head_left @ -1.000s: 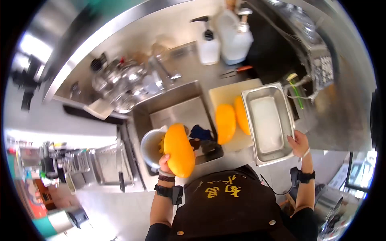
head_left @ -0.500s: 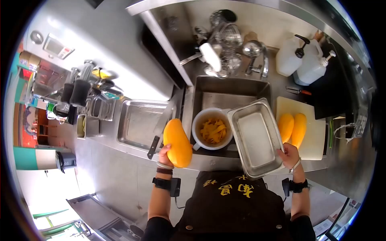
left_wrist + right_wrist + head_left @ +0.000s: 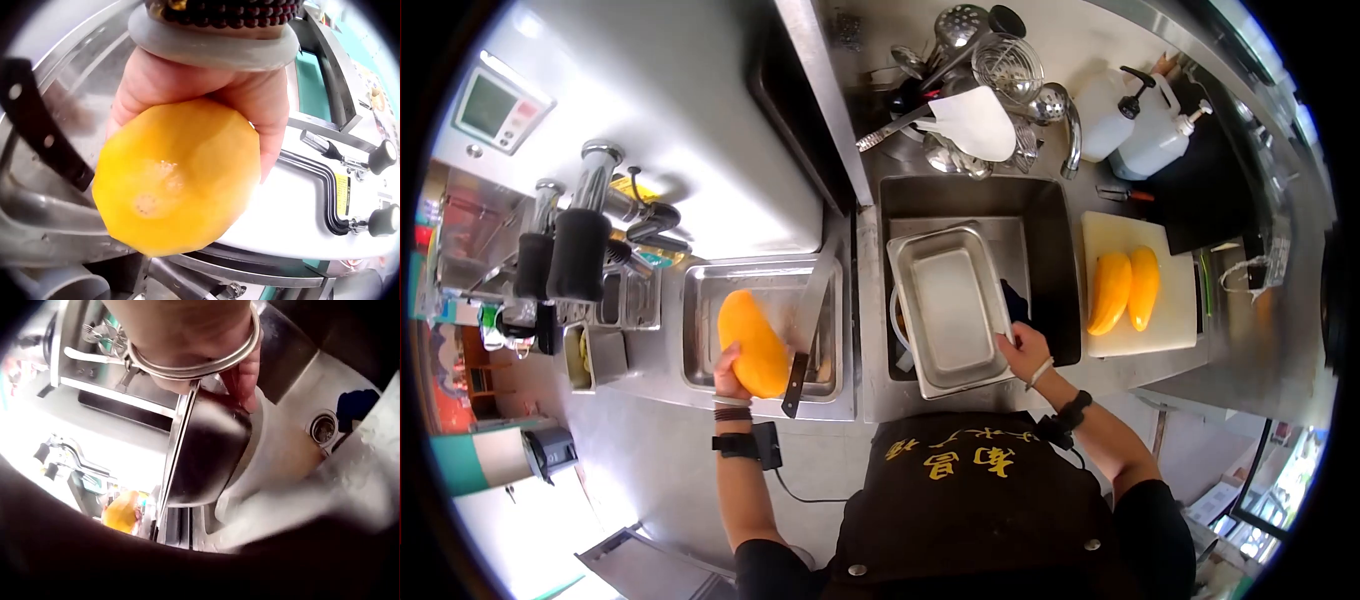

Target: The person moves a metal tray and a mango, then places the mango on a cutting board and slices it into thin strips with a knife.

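My left hand (image 3: 728,375) grips a large, peeled yellow-orange fruit (image 3: 755,345) by its near end, over the left metal tray (image 3: 750,275). The left wrist view shows one end of the fruit (image 3: 175,181), its surface cut in flat facets. A knife (image 3: 796,385) with a dark handle lies across that tray's right side, close by the fruit. With my right hand (image 3: 1028,350) I hold the right rim of a deep steel pan (image 3: 950,310) above the sink (image 3: 1050,250). Under the pan, a white bucket (image 3: 275,437) is mostly hidden in the head view.
Two more yellow-orange fruits (image 3: 1110,295) lie on a white cutting board (image 3: 1170,335) right of the sink. Behind the sink are a faucet (image 3: 1073,150), hanging ladles and strainers (image 3: 1007,68), and pump bottles (image 3: 1150,145). A dark blue cloth (image 3: 357,403) lies near the drain.
The fruit in my left hand has moved left from the sink to over the tray. My right hand has brought the pan left from the cutting board, over the bucket.
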`<state>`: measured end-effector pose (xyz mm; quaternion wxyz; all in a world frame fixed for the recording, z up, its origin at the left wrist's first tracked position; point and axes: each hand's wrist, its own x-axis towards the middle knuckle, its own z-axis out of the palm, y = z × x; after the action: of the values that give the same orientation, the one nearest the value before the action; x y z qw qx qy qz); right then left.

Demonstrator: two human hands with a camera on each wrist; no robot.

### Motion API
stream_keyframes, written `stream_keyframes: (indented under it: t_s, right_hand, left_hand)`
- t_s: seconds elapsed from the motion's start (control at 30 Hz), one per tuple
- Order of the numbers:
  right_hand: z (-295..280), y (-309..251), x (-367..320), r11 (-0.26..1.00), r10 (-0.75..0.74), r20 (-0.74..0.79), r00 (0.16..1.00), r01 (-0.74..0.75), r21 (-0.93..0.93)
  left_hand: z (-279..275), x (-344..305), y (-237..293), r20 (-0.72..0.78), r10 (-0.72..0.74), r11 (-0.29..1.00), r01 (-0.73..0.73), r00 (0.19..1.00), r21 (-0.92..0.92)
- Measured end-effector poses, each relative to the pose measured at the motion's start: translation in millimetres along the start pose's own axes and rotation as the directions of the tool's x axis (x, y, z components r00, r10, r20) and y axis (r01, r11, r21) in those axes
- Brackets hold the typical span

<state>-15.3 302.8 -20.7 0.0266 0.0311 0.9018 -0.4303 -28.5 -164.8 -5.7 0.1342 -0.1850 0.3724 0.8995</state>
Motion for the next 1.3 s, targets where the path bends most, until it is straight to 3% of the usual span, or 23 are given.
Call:
stream_keyframes:
  t_s: [0.1, 0.27, 0.4, 0.53, 0.6, 0.63, 0.67, 0.73, 0.8, 0.87, 0.93, 0.97, 1.0, 1.03, 1.07, 1.13, 1.17, 1.23, 1.3]
  right_hand:
    - [19.6, -3.8, -3.6, 0.994, 0.056, -0.010, 0.998, -0.055, 0.097]
    - [35.0, -4.8, -6.0, 0.990, 0.115, -0.039, 0.993, -0.111, 0.082]
    - [33.0, -7.0, -6.0, 0.990, 0.137, -0.021, 0.990, -0.136, 0.033]
    - [22.1, -8.0, -1.8, 0.974, 0.225, 0.025, 0.974, -0.226, 0.005]
    - [16.7, 14.6, -0.7, 0.949, 0.228, -0.052, 0.972, -0.211, 0.233]
    - [3.8, 18.7, 2.1, 0.942, 0.268, -0.068, 0.961, -0.246, 0.228]
    - [-11.2, 14.7, 6.3, 0.881, 0.371, -0.070, 0.926, -0.328, 0.342]
    - [-38.8, 31.4, 12.0, 0.861, 0.397, -0.173, 0.901, -0.300, 0.411]
    - [-71.1, 41.6, 17.4, 0.871, 0.451, -0.330, 0.830, -0.328, 0.365]
    - [-100.4, 86.6, 23.5, 0.916, 0.358, -0.589, 0.724, -0.394, 0.073]
    - [-134.9, 92.9, 28.7, 0.933, 0.249, -0.758, 0.603, -0.358, 0.022]
    - [-152.4, 102.0, 30.4, 0.934, 0.173, -0.780, 0.602, -0.351, -0.064]
    - [-168.0, 110.7, 31.3, 0.927, 0.097, -0.793, 0.601, -0.345, -0.149]
    - [-183.5, 109.7, 32.3, 0.873, 0.283, -0.710, 0.645, -0.480, -0.088]
    - [-192.6, 109.7, 34.6, 0.873, 0.286, -0.709, 0.644, -0.480, -0.084]
    - [-207.3, 115.4, 39.0, 0.687, 0.447, -0.522, 0.726, -0.652, -0.320]
    - [-209.5, 122.1, 43.8, 0.670, 0.532, -0.420, 0.735, -0.669, -0.322]
    - [-207.4, 122.8, 49.0, 0.677, 0.527, -0.414, 0.742, -0.661, -0.324]
    - [-205.4, 121.8, 52.3, 0.691, 0.531, -0.420, 0.736, -0.663, -0.288]
  left_hand:
    - [-9.8, 12.3, 20.7, 0.005, -0.081, 0.995, 0.081, 0.997, 0.061]
    - [-45.1, 39.7, 26.1, -0.073, -0.217, 0.965, 0.225, 0.974, 0.134]
    - [-49.8, 54.8, 22.1, -0.140, -0.220, 0.939, 0.249, 0.965, 0.239]
    - [-44.0, 58.7, 22.8, -0.162, -0.098, 0.850, 0.167, 0.982, 0.500]
    - [-31.3, 58.0, 21.9, -0.147, -0.064, 0.810, 0.137, 0.987, 0.570]
    - [-33.6, 59.7, 19.7, -0.149, -0.024, 0.785, 0.111, 0.989, 0.609]
    - [-26.2, 59.4, 17.2, -0.172, 0.036, 0.764, 0.084, 0.984, 0.639]
    - [-29.7, 67.5, 11.4, -0.193, 0.081, 0.711, 0.079, 0.978, 0.699]
    - [-25.1, 69.5, 11.7, -0.149, 0.076, 0.689, 0.056, 0.986, 0.723]
    - [-15.2, 67.6, 17.2, -0.112, 0.079, 0.666, 0.031, 0.991, 0.745]
    - [-9.8, 67.2, 25.2, -0.320, 0.031, 0.606, 0.236, 0.947, 0.759]
    - [-21.1, 69.6, 27.0, -0.348, 0.037, 0.572, 0.266, 0.937, 0.776]
    - [-17.3, 67.1, 27.2, -0.347, 0.037, 0.570, 0.266, 0.937, 0.778]
    - [-10.5, 63.4, 28.9, -0.338, 0.019, 0.556, 0.271, 0.941, 0.786]
    - [-5.6, 60.0, 28.7, -0.329, 0.001, 0.542, 0.276, 0.944, 0.794]
    - [-4.9, 57.3, 25.0, -0.343, 0.013, 0.519, 0.287, 0.939, 0.805]
    - [-3.7, 55.5, 22.2, -0.367, 0.054, 0.546, 0.280, 0.929, 0.790]
    - [-0.1, 50.2, 18.1, -0.393, 0.100, 0.572, 0.270, 0.914, 0.775]
    - [5.2, 43.9, 15.4, -0.360, 0.404, 0.425, 0.176, 0.841, 0.888]
